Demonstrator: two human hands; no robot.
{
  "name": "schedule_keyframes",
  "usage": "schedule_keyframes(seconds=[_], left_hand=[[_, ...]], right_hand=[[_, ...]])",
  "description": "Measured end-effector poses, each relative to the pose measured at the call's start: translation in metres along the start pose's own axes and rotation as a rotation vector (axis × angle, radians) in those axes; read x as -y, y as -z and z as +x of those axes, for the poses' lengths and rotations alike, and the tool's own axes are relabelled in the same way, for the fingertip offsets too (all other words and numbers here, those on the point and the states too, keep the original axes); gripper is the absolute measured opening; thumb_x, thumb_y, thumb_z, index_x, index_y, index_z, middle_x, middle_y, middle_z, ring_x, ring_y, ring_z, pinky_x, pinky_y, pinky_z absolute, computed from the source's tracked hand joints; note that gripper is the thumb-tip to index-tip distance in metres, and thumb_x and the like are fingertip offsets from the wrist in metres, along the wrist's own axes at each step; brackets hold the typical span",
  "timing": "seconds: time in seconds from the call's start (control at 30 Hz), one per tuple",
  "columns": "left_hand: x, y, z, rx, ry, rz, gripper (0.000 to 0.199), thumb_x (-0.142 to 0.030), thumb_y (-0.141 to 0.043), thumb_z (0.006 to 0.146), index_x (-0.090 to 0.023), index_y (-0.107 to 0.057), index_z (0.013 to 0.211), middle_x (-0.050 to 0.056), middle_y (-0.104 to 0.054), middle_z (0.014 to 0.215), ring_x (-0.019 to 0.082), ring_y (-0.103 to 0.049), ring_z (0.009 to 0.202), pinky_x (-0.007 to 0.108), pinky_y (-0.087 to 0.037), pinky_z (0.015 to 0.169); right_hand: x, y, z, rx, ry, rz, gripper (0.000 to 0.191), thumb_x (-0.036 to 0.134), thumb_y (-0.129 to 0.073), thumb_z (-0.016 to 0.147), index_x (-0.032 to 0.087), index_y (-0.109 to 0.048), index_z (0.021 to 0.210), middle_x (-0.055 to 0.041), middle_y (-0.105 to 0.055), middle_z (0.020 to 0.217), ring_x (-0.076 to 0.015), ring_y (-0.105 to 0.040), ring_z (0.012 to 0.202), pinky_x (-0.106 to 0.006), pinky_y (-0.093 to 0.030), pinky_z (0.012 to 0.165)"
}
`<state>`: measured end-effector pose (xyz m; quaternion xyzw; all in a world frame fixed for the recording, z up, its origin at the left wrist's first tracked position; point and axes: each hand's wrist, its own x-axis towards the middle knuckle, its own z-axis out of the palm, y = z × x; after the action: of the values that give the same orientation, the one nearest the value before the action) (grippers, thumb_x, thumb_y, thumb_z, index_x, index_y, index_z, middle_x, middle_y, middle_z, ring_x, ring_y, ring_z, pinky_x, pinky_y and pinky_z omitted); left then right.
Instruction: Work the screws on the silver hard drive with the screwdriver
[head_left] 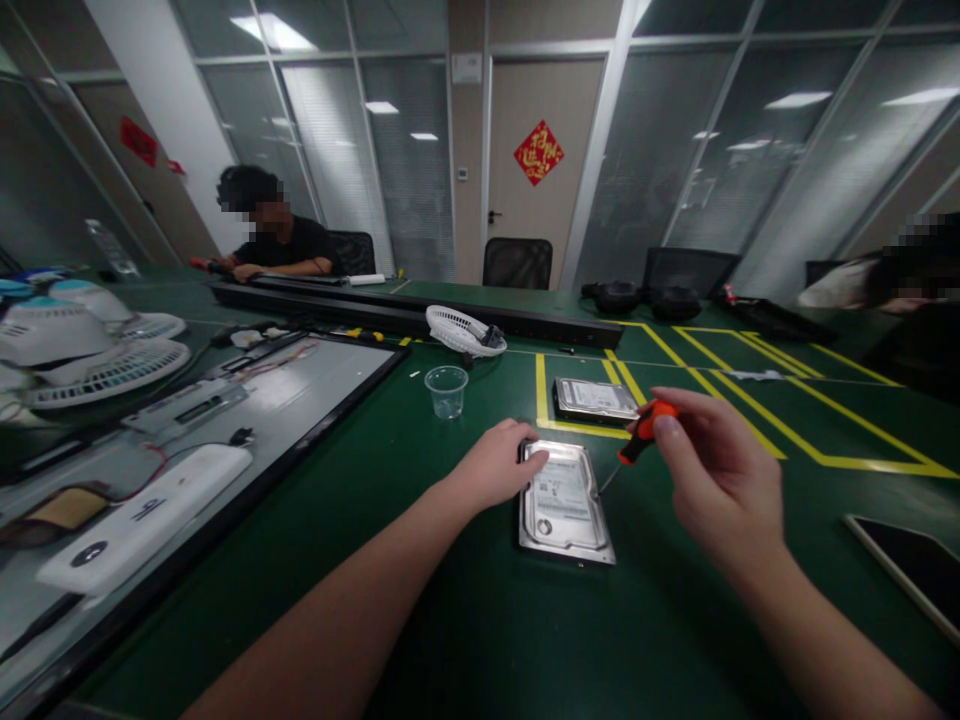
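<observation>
A silver hard drive (559,500) lies flat on the green table, its label facing up. My left hand (499,465) grips its upper left edge, thumb resting on the top face. In my right hand (720,460) is a screwdriver (643,432) with an orange and black handle, held between thumb and fingers. Its tilted shaft reaches down to the drive's right edge; whether the tip sits in a screw I cannot tell. Just beyond lies a second hard drive (595,398), inside a yellow tape outline.
Left of my hands stand a clear plastic cup (447,392) and a large dismantled panel (262,400) with parts on it. Beyond are a white fan grille (463,330) and a long black bar (525,326). A tablet-like device (911,565) lies right. Two people sit across.
</observation>
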<state>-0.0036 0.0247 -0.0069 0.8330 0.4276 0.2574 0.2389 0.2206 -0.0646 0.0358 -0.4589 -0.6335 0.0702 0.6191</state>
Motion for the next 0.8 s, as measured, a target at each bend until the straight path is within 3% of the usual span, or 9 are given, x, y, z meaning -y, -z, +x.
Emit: schedule_keyframes(seconds=[0.23, 0.43, 0.63, 0.8], left_hand=[[0.0006, -0.0004, 0.0004, -0.005, -0.011, 0.005, 0.035, -0.041, -0.062, 0.096, -0.016, -0.073, 0.117, 0.010, -0.067, 0.106, 0.024, -0.066, 0.093, 0.036, -0.053, 0.085], [0.0017, -0.0014, 0.0004, -0.014, -0.021, 0.002, 0.034, -0.040, -0.062, 0.096, -0.016, -0.074, 0.117, 0.009, -0.067, 0.105, 0.023, -0.066, 0.092, 0.035, -0.052, 0.085], [0.0015, -0.0012, 0.0005, -0.009, -0.013, 0.002, 0.034, -0.040, -0.062, 0.096, -0.016, -0.073, 0.117, 0.009, -0.067, 0.107, 0.023, -0.066, 0.093, 0.034, -0.052, 0.084], [0.0006, 0.0000, 0.0002, -0.004, -0.006, 0.004, 0.035, -0.040, -0.062, 0.096, -0.016, -0.073, 0.118, 0.009, -0.068, 0.108, 0.023, -0.066, 0.093, 0.034, -0.052, 0.085]], right_hand=[[0.0045, -0.0019, 0.0025, -0.022, 0.048, -0.039, 0.025, 0.025, -0.074, 0.092, 0.027, -0.070, 0.117, -0.0033, -0.070, 0.099, -0.0171, -0.069, 0.086, -0.033, -0.060, 0.080], [0.0048, -0.0044, 0.0016, -0.069, -0.024, 0.019, 0.028, 0.025, -0.081, 0.085, 0.026, -0.065, 0.108, -0.0046, -0.073, 0.101, -0.0200, -0.072, 0.089, -0.034, -0.062, 0.080], [0.0020, -0.0035, 0.0012, -0.025, -0.009, 0.054, 0.033, 0.024, -0.080, 0.087, 0.027, -0.065, 0.116, -0.0049, -0.076, 0.102, -0.0215, -0.075, 0.092, -0.036, -0.063, 0.079], [0.0020, -0.0013, 0.0004, -0.002, -0.002, 0.028, 0.025, 0.028, -0.074, 0.093, 0.028, -0.070, 0.118, -0.0051, -0.076, 0.105, -0.0200, -0.075, 0.092, -0.036, -0.063, 0.083]])
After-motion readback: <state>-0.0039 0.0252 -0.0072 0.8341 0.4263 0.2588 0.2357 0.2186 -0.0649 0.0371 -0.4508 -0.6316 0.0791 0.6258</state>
